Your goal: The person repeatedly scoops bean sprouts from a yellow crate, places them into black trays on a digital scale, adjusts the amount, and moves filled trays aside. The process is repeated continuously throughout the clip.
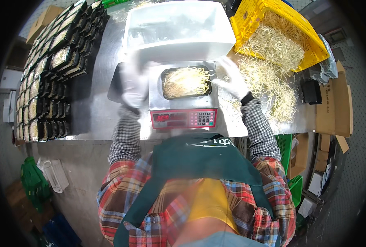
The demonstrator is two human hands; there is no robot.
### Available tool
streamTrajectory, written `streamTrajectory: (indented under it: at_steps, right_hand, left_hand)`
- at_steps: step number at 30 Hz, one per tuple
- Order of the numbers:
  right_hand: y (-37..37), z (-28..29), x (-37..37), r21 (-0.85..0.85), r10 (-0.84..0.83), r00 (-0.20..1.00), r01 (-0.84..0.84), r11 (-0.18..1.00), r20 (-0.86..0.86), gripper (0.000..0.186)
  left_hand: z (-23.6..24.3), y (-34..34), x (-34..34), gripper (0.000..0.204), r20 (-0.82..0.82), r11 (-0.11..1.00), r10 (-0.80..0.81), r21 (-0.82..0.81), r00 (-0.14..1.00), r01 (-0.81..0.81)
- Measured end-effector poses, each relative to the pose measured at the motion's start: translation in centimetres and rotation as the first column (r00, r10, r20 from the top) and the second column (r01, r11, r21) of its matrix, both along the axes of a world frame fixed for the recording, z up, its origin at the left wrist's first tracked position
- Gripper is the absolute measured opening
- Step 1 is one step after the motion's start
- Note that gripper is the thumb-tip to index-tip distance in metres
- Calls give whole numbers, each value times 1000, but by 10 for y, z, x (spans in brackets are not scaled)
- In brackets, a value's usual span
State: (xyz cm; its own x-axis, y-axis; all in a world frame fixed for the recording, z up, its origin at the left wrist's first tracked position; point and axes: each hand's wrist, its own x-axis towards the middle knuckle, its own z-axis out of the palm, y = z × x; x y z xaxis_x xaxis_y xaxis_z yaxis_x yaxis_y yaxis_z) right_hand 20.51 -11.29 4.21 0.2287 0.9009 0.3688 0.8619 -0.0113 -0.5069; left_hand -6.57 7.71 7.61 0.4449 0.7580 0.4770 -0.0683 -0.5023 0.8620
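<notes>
Both hands are wearing white gloves: the left hand (134, 84) and the right hand (232, 80), with black-and-white checked sleeves (259, 127) trailing behind them. Between the hands, pale yellow sprouts (186, 81) are filling a black tray (165, 76) on a silver scale (183, 107) showing a red front panel. Beyond the right hand, a bright yellow crate (253, 12) is glowing. Left of the left hand, black trays (53, 119) are lining up.

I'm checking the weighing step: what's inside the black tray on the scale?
The black tray on the scale holds a loose heap of pale bean sprouts. The sprouts cover the tray's floor, so anything beneath them cannot be seen.
</notes>
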Motion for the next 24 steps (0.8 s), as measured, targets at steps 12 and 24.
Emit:
streamTrajectory:
  at_steps: [12, 24]
  right_hand:
    - [9, -28, 37, -246, 52, 981, -5, 969, 186, 19]
    - [53, -36, -47, 161, 58, 993, -40, 986, -108, 32]
  left_hand:
    - [-97, -44, 58, 62, -635, 813, 55, 477, 771, 335]
    - [-108, -55, 63, 45, -427, 910, 230, 413, 875, -38]
